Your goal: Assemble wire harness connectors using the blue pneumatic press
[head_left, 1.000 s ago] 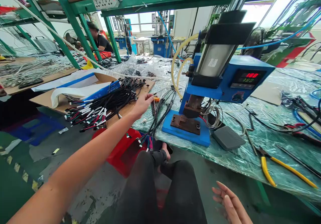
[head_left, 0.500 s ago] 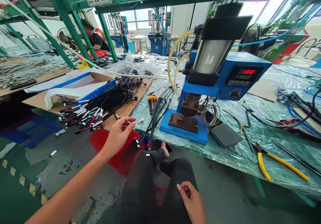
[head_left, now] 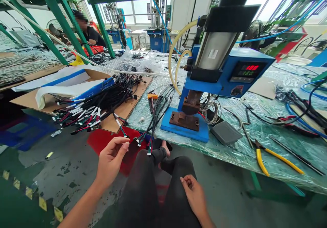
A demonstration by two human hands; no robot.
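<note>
My left hand (head_left: 111,160) is raised in front of the table edge, fingers pinched at the tip of a thin black lead with a white sleeve (head_left: 120,124), which runs up to a large pile of black wire harnesses with white-sleeved ends (head_left: 94,102). The pile lies on flattened cardboard (head_left: 122,114). My right hand (head_left: 194,194) rests on my right knee with its fingers curled, and nothing shows in it. Another harness (head_left: 155,122) hangs over the table edge, above my knees.
A blue pneumatic press (head_left: 204,75) with a red digital display stands on the plastic-covered table (head_left: 268,85), beside a grey foot pedal (head_left: 224,132) and yellow-handled pliers (head_left: 270,160). A red stool (head_left: 107,139) sits below. A co-worker (head_left: 89,34) sits farther back.
My left hand has moved back from the pile towards me and now pinches a lead's end. My right hand has come in and settled on my knee. The whole scene has shifted slightly left.
</note>
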